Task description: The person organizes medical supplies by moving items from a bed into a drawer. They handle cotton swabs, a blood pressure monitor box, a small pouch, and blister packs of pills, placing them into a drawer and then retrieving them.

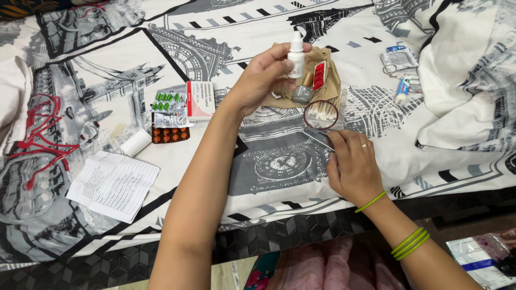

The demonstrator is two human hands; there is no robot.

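Now your left hand [258, 80] pinches the light, slick dropper bottle [295, 56] mid-body; your right hand [352, 166] presses flat on a clear lid [318, 137].

Patterned bedsheet [107, 75] under pill strips [169, 102], leaflet [113, 185]

Bare arms, sleeveless; right wrist wears green bangles [409, 241], a thin green band [371, 202], and a finger ring [365, 145].

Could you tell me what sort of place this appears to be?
Probably a bedroom at home: a printed bedsheet covers a bed, a rumpled blanket lies at one side, and pill strips and a dropper bottle are spread out.
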